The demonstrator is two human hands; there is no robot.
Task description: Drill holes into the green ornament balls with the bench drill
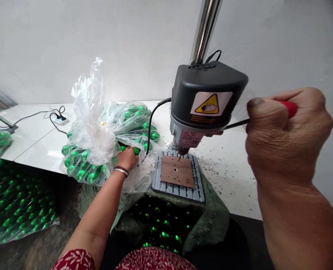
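Note:
My right hand (288, 131) is wrapped round the red knob (292, 108) on the feed lever (237, 124) of a small bench drill press (208, 97). My left hand (128, 158) reaches into the opening of a clear plastic bag (91, 138) of shiny green balls (92, 176). Its fingers are curled down among the balls, and the fingertips are hidden. Below the drill's chuck, the bit (179, 158) points down over a brown board (173, 180) with a small hole (175, 170). The board lies on the grey slotted base (197, 193), with no ball on it.
Dark shavings (225, 170) are scattered over the white table (39, 150). A green woven sack (211, 210) with green balls hangs open below the base. Another large bag of green balls (17, 204) stands at left. A power strip (61, 120) and cables lie behind.

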